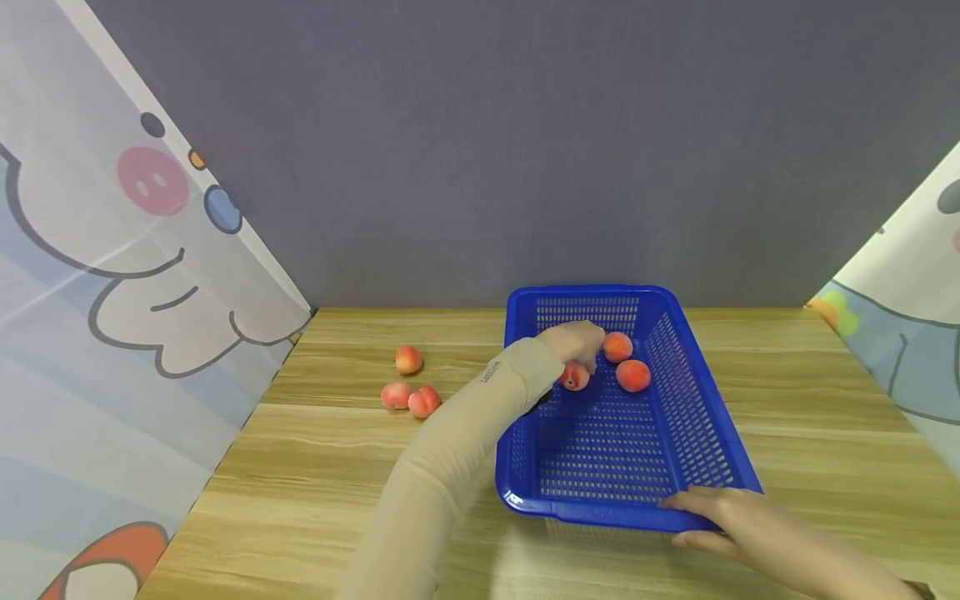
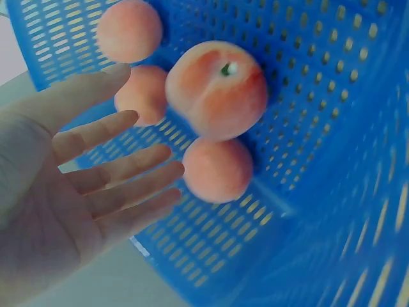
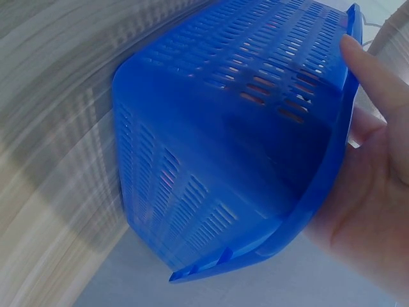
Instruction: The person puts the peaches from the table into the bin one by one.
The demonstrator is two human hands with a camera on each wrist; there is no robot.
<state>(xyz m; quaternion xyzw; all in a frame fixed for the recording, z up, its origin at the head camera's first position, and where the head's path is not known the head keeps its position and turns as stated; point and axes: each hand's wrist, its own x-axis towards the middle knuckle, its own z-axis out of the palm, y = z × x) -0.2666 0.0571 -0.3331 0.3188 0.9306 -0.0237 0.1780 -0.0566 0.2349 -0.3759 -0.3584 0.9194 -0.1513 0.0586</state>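
My left hand (image 1: 576,338) reaches into a blue plastic basket (image 1: 600,512) with slotted walls. In the left wrist view its fingers are spread and fairly straight, their tips beside several peaches (image 2: 217,89), and nothing is held. From the head view, one peach (image 1: 575,380) sits just below that hand, while two others, an upper peach (image 1: 618,347) and a lower peach (image 1: 633,376), lie to its right on the basket floor. At the basket's near right corner, my right hand (image 1: 720,517) grips the rim, its thumb (image 3: 370,70) on the outer side in the right wrist view.
Three more peaches lie on the wooden table (image 1: 300,475) left of the basket: a yellowish-red peach (image 1: 408,359) farther back, a pale peach (image 1: 396,395) and a redder peach (image 1: 425,402) side by side. A grey panel (image 1: 480,150) rises behind the table, with cartoon-printed sheets on both sides.
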